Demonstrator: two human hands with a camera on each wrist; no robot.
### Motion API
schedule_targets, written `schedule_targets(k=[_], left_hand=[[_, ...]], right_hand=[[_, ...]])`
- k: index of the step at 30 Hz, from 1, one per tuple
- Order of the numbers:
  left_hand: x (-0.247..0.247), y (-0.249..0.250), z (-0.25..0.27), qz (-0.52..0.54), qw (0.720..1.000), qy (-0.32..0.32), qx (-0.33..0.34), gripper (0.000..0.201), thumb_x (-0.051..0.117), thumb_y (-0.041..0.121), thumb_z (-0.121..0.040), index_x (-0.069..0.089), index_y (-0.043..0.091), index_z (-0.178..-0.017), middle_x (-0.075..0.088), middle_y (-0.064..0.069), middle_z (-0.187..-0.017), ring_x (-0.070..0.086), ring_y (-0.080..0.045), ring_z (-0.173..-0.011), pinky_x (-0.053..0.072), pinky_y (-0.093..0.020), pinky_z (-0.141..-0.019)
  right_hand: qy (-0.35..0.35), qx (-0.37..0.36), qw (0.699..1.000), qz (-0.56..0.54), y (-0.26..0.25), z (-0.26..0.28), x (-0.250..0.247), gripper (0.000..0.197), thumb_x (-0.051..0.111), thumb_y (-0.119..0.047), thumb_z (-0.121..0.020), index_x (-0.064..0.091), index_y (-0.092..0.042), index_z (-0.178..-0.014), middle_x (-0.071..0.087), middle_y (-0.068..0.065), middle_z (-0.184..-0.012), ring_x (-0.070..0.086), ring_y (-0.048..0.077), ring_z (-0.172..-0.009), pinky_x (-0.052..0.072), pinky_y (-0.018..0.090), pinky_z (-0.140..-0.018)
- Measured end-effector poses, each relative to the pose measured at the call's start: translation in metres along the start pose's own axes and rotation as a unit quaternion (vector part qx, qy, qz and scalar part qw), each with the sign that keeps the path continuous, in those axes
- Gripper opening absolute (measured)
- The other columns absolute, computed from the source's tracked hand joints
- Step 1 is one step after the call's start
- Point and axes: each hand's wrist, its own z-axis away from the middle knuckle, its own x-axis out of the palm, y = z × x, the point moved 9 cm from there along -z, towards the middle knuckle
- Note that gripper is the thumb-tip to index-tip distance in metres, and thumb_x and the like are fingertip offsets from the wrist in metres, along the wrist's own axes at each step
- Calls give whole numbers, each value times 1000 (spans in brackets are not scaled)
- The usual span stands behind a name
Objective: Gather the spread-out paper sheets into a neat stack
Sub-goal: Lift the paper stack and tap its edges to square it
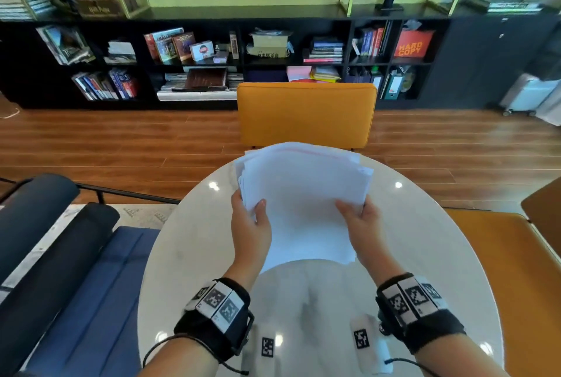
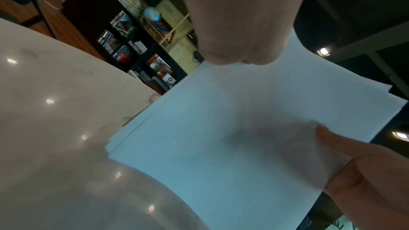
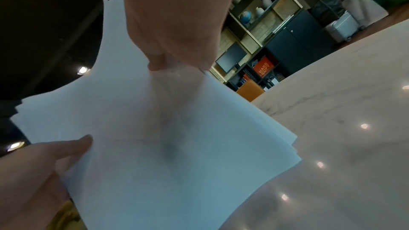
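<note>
**Both hands on the pile, edges not yet square**

We have the paper sheets (image 1: 299, 203) up off the round white tabletop (image 1: 188, 240), tilted away from us, held at the near part of each side. Our left hand (image 1: 250, 226) pinches the left edge, thumb on top and fingers underneath; our right hand (image 1: 359, 222) does the same on the right edge. From the left wrist view the thumb (image 2: 345, 148) lies flat across the top sheet, which keeps the pile from sliding apart. A grip on both sides makes sense here: it lets us pull the sheets together and steer the whole bundle at once.

The job is close, we'd say, but not done. Corners fan out at the far end, and the right wrist view shows several edges stepped one behind another (image 3: 287, 144). No loose sheets show elsewhere on the tabletop. An orange chair (image 1: 306, 114) stands just beyond the far rim. Tapping the bundle's edge down on the tabletop looks like the natural way to line everything up, with a looser pinch so the sheets can settle.
</note>
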Motion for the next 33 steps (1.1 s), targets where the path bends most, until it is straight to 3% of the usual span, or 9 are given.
schedule_targets(k=[4, 9, 13, 15, 17, 21, 24, 27, 33], left_hand=[[-2, 0, 2, 27, 1000, -11, -6, 47, 62, 18, -90, 39, 16, -130, 57, 17, -110, 58, 3, -99, 45, -2, -78], [3, 1, 8, 19, 999, -27, -21, 28, 50, 19, -97, 41, 17, -123, 56, 4, -108, 56, -10, -96, 42, -16, -77], [-1, 18, 1, 54, 998, -9, 6, 17, 47, 22, -98, 43, 24, -115, 55, 15, -89, 53, 2, -71, 44, -17, -72], [-1, 13, -2, 73, 997, -20, -10, 31, 52, 32, -95, 44, 19, -122, 62, 11, -104, 60, 4, -91, 49, -24, -86], [3, 0, 1, 73, 995, -43, -44, 42, 53, 40, -92, 43, 20, -128, 62, 4, -118, 60, -12, -110, 49, -35, -95], [9, -7, 11, 71, 993, -66, -69, 15, 49, 29, -97, 48, 27, -112, 64, 1, -109, 62, -23, -107, 51, -44, -94], [4, 6, 8, 92, 993, -42, -57, 11, 50, 28, -97, 49, 30, -107, 64, 1, -109, 62, -21, -106, 51, -45, -95], [-1, 17, 6, 129, 990, -33, -48, 10, 55, 38, -92, 53, 34, -101, 65, 2, -107, 63, -21, -105, 51, -45, -94], [-4, 18, 17, 95, 995, -28, -22, 33, 51, 31, -96, 49, 17, -125, 61, 4, -114, 59, -10, -107, 48, -32, -98]], right_hand=[[-19, -4, 1000, -24, 1, 3, -9, 37, 76, -28, -73, 61, -26, -107, 73, 1, -104, 70, 20, -96, 56, 41, -80], [-12, 25, 999, 25, 13, 11, -6, 14, 65, -16, -84, 63, -29, -89, 72, 4, -92, 68, 30, -93, 54, 53, -85], [-13, -9, 1000, 6, -4, 9, -13, 18, 68, -20, -82, 65, -24, -99, 73, 3, -97, 70, 23, -92, 56, 46, -83], [-31, -19, 999, -1, -8, 11, -17, 28, 72, -22, -79, 63, -23, -106, 73, 0, -99, 71, 17, -91, 57, 38, -78], [-50, -3, 999, 2, 1, 14, -17, 37, 74, -21, -78, 59, -21, -112, 73, -3, -102, 71, 14, -93, 56, 31, -76], [-19, 30, 999, 24, 18, 14, -17, 18, 62, -14, -86, 62, -28, -98, 71, 4, -98, 68, 30, -97, 55, 48, -84], [-19, -1, 1000, 18, -2, 16, -17, 17, 61, -14, -87, 63, -30, -94, 71, -1, -94, 68, 25, -93, 55, 37, -79], [-44, -37, 998, -6, -22, 19, -23, 28, 70, -26, -81, 63, -25, -108, 73, -2, -102, 70, 14, -94, 55, 31, -79], [-27, -17, 999, 11, -3, 24, -21, 26, 61, -18, -88, 60, -19, -114, 71, 7, -106, 67, 27, -101, 55, 43, -84]])
